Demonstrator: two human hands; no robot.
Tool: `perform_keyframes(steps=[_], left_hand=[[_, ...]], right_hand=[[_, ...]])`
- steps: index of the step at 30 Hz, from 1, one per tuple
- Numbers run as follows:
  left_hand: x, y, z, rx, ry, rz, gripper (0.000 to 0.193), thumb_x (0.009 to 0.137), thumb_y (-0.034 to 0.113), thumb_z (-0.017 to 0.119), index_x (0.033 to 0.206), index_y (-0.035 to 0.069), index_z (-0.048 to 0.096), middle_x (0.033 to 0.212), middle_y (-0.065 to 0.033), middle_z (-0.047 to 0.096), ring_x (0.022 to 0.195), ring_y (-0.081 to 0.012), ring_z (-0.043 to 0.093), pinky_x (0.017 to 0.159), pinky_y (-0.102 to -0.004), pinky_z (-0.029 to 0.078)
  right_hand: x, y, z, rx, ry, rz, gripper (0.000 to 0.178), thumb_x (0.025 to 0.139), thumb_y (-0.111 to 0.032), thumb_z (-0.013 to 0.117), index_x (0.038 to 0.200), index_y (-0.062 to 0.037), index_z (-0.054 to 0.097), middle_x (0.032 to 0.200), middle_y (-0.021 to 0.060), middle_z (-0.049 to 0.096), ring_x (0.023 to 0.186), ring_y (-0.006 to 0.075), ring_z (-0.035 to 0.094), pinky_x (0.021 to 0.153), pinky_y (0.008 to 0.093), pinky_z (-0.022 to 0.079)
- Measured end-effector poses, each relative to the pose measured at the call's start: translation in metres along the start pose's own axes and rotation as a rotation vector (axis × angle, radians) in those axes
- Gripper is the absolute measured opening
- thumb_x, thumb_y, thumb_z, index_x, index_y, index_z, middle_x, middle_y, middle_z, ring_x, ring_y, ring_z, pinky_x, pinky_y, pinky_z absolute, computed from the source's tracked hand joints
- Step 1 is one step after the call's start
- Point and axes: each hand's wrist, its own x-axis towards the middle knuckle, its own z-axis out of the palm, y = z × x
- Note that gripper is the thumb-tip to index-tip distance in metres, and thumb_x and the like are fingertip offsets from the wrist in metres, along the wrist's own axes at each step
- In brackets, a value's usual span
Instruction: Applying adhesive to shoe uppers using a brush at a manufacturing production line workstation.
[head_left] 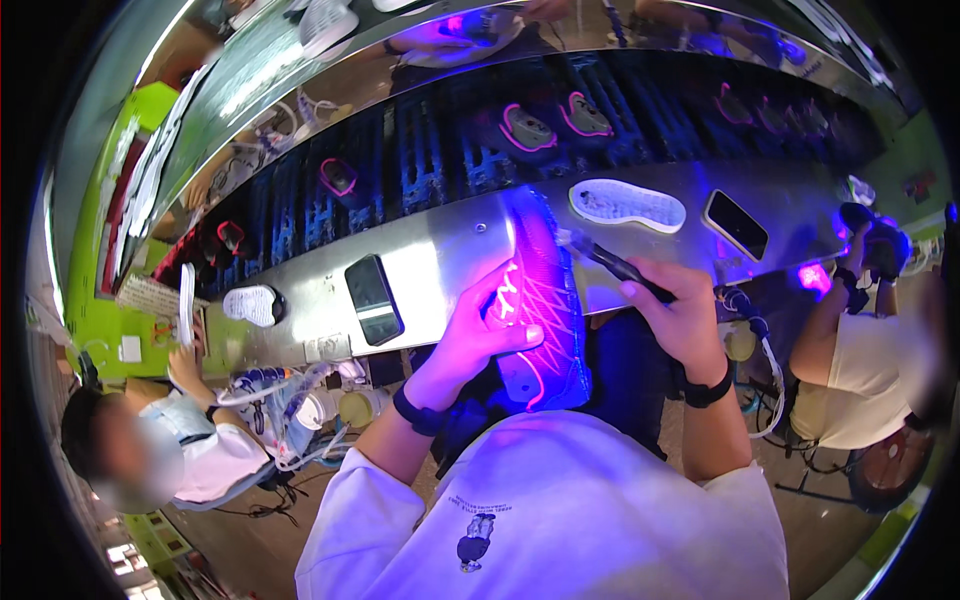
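Note:
Under violet light, a shoe upper [556, 315] stands toe away from me at the near edge of the metal bench, with zigzag lines along its side. My left hand [478, 335] grips it at the lacing, thumb across the top. In my right hand [680, 308] is a brush [627, 268] with a dark handle, pinched between thumb and fingers. Its pale bristles touch or nearly touch the shoe's right side; I cannot tell which. Beyond the brush, a white shoe sole [627, 205] lies flat on the bench.
One phone [374, 300] lies on the metal bench [440, 240] to the left, another [736, 225] to the right. Behind runs a slatted conveyor [420, 160] carrying several shoe uppers [528, 127]. Co-workers sit on both sides; the left one holds a sole [187, 305]. Hoses [770, 380] hang below.

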Motion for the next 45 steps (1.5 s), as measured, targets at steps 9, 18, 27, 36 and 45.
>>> perform_keyframes(steps=[9,18,27,36,45], left_hand=[[0.027,-0.011,-0.04,-0.147,0.093,-0.077,0.059,0.088,0.007,0.075,0.141,-0.001,0.05,0.126,-0.0115,0.066,0.116,-0.0215,0.065,0.103,-0.0373,0.051],[0.167,0.098,-0.189,1.009,0.514,-0.387,0.071,0.079,0.053,0.079,0.116,-0.007,0.069,0.102,-0.0196,0.075,0.081,-0.0283,0.076,0.063,-0.037,0.062],[0.288,0.034,-0.3,1.603,0.827,-0.196,0.05,0.096,0.04,0.048,0.133,0.01,0.061,0.133,-0.0174,0.065,0.125,-0.0358,0.06,0.106,-0.0457,0.047],[0.388,0.003,-0.147,1.479,0.601,-0.251,0.051,0.091,0.041,0.053,0.13,0.009,0.066,0.132,-0.0164,0.067,0.126,-0.034,0.062,0.106,-0.046,0.049],[0.382,-0.001,-0.126,1.619,0.282,-0.145,0.046,0.089,0.048,0.053,0.112,0.014,0.075,0.119,-0.0164,0.072,0.116,-0.0352,0.066,0.101,-0.0478,0.049]], right_hand=[[-0.028,0.054,0.007,-0.117,-0.137,0.217,0.027,0.088,-0.002,0.074,0.114,0.0016,0.073,0.084,0.0099,0.073,0.075,0.0146,0.067,0.071,0.0285,0.052],[-0.008,0.143,0.009,0.446,0.138,0.535,0.016,0.099,-0.01,0.065,0.113,-0.0013,0.063,0.076,-0.0001,0.06,0.055,0.0051,0.051,0.046,0.0205,0.036],[-0.019,0.165,0.016,0.46,0.177,0.539,0.031,0.098,-0.007,0.065,0.128,0.0,0.063,0.078,0.0001,0.063,0.055,0.0042,0.05,0.049,0.0217,0.04],[-0.011,0.166,0.022,0.474,0.196,0.503,0.032,0.099,-0.005,0.063,0.131,0.0013,0.06,0.08,0.0011,0.064,0.055,0.0035,0.05,0.049,0.0205,0.04],[-0.018,0.18,0.004,0.499,0.247,0.448,0.03,0.099,-0.005,0.062,0.128,0.0015,0.062,0.075,-0.0025,0.06,0.055,0.0029,0.049,0.048,0.0211,0.04]])
